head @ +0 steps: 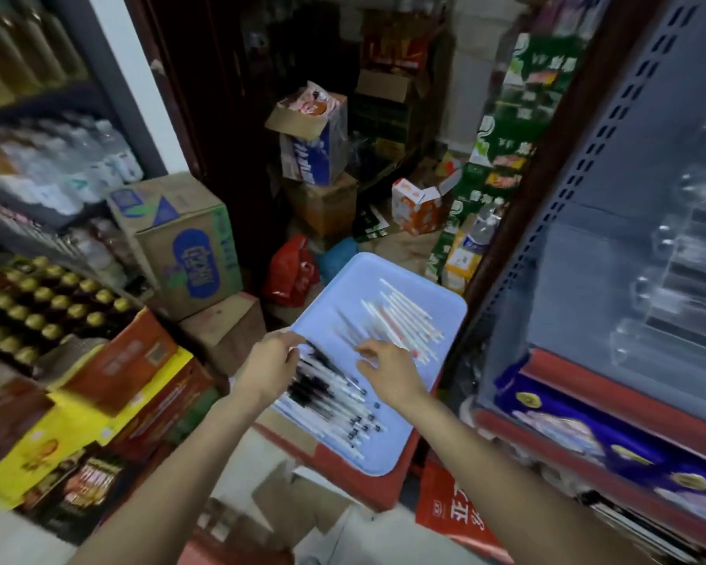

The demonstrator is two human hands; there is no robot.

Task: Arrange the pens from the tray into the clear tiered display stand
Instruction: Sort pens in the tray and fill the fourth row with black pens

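Note:
A pale blue tray (433, 303) rests on a red crate in front of me. On it lie several black-capped pens (335, 405) near me and several white and red pens (404, 316) farther away. My left hand (272, 367) is at the tray's left edge, over the black pens; blur hides whether its fingers hold any. My right hand (388, 367) hovers over the tray's middle with fingers loosely spread and nothing in them. The clear tiered display stand (677, 279) sits on the grey shelf at the right, blurred.
Shelves of bottles (50, 299) line the left. Cardboard boxes (184, 242) are stacked behind and beside the tray. A red crate (388, 487) carries the tray. Blue packets (587, 434) lie on the lower right shelf. A red bag (292, 271) lies on the floor.

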